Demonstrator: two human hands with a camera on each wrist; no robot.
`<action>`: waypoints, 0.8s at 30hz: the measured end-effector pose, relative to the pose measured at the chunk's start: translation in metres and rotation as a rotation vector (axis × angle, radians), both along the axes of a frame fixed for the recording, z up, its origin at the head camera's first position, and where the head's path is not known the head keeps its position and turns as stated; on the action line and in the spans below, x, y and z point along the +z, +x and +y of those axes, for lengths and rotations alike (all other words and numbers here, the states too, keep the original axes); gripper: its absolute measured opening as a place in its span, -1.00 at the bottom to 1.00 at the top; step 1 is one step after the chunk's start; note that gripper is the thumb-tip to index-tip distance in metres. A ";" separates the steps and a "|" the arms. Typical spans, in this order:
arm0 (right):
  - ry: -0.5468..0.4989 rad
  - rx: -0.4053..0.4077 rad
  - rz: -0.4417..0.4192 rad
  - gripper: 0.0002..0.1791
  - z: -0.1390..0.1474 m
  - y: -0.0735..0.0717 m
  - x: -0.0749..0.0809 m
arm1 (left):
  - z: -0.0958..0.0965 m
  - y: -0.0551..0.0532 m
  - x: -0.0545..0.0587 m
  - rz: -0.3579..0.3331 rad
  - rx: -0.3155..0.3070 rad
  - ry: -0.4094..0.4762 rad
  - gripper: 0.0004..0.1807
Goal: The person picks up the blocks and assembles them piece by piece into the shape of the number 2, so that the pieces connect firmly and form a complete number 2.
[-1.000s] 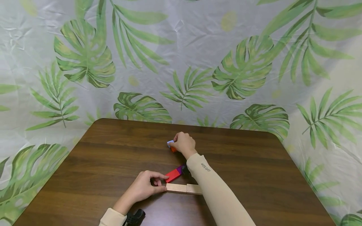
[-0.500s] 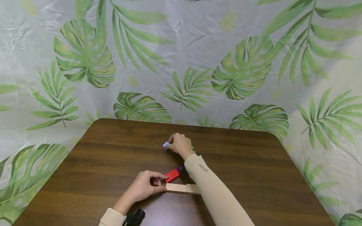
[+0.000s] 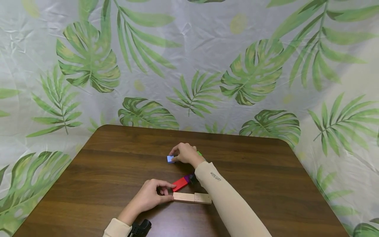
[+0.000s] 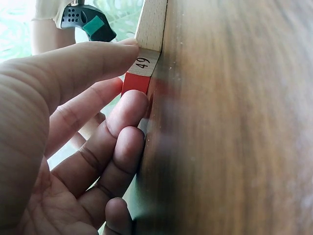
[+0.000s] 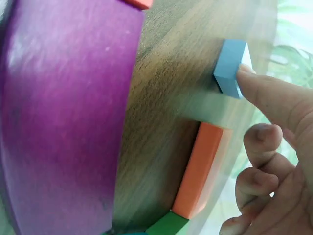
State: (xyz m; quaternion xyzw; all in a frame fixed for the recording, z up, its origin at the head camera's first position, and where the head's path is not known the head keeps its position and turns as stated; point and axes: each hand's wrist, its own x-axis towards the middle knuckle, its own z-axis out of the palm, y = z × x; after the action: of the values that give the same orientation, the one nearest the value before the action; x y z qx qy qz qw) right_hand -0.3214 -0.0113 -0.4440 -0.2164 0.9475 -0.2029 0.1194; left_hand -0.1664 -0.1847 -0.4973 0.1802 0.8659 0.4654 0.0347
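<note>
In the head view my right hand (image 3: 185,153) pinches a small light blue block (image 3: 170,159) near the far side of the table. The right wrist view has the thumb against the blue block (image 5: 229,63), with an orange block (image 5: 195,169) lying nearby and a green block (image 5: 167,225) at its end. My left hand (image 3: 155,194) has its thumb at the left end of a plain wooden block (image 3: 183,197) and its index finger at a red block (image 3: 180,185). Up close, the wooden block's end (image 4: 143,62) is marked "49", beside the red end (image 4: 135,84).
A second wooden block (image 3: 203,198) continues the plain row to the right. Beyond the red block is a purple block (image 3: 186,178), partly hidden by the right wrist's black device (image 3: 193,179). A leaf-patterned cloth (image 3: 195,65) hangs behind the dark wooden table (image 3: 118,164).
My right hand and the light blue block have moved left and a little toward me. A green block has come into sight behind that hand. The left hand stays in place.
</note>
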 end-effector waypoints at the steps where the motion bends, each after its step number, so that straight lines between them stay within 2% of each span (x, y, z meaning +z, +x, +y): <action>1: 0.007 0.012 -0.004 -0.81 0.001 0.000 0.001 | 0.000 0.000 0.000 -0.001 0.000 0.000 -0.68; 7: -0.004 0.073 -0.040 -0.79 0.007 0.003 0.004 | 0.000 0.000 0.001 -0.005 0.000 -0.006 -0.67; 12: -0.049 0.101 -0.032 -0.74 0.012 0.007 0.002 | 0.000 0.000 0.000 0.002 0.000 -0.005 -0.66; 18: -0.181 0.006 0.025 -0.69 0.016 0.014 -0.004 | 0.001 0.000 0.000 0.008 0.002 -0.003 -0.67; 24: -0.246 -0.085 -0.008 -0.67 0.021 0.025 -0.010 | 0.000 0.000 0.001 -0.005 -0.005 -0.001 -0.67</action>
State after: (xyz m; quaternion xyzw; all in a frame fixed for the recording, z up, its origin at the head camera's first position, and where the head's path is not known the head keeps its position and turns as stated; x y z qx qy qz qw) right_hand -0.2969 0.0099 -0.4545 -0.1882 0.9234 -0.3232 0.0870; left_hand -0.1666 -0.1845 -0.4959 0.1809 0.8656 0.4653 0.0381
